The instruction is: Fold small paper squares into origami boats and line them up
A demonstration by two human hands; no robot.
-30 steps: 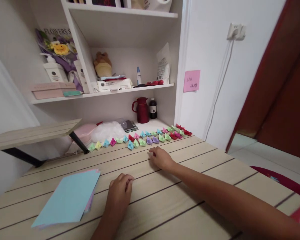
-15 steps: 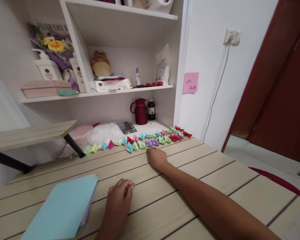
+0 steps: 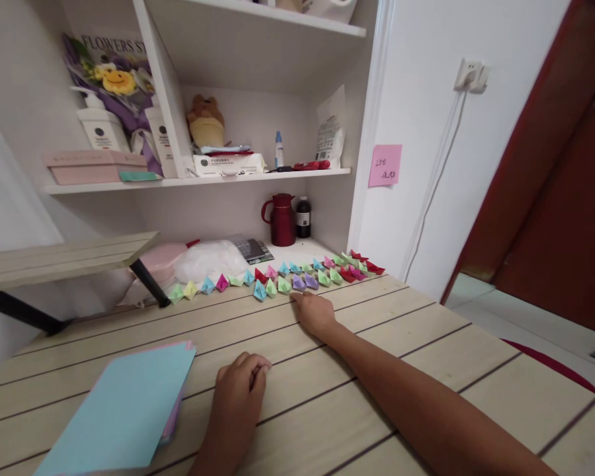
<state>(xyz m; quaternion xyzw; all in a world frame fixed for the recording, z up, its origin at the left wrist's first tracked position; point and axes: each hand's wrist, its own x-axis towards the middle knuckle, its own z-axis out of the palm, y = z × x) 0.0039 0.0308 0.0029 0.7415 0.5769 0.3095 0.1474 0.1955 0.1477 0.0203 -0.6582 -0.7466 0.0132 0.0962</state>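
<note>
Folded paper boats in several colours stand in two rows along the back of the table. My right hand [image 3: 315, 313] rests on the table just in front of the purple paper boats [image 3: 305, 283], apart from them. Its index fingertip points left and the other fingers look curled under, with nothing visible in them. My left hand [image 3: 242, 385] lies nearer to me, fingers curled in and thumb against them, with nothing seen in its grasp. To its left is a stack of coloured paper [image 3: 123, 403], a light blue sheet on top.
Behind the boats are a clear plastic bag [image 3: 211, 261], a dark red jug [image 3: 282, 221] and a dark bottle [image 3: 303, 218] in a white shelf unit. A small raised wooden shelf [image 3: 69, 258] on black legs stands at the left. A pink note [image 3: 385, 165] sticks to the wall.
The camera view has shifted slightly, so the scene sits a little further right. Both hands keep nearly the same place on the table, and the boats look unmoved.
</note>
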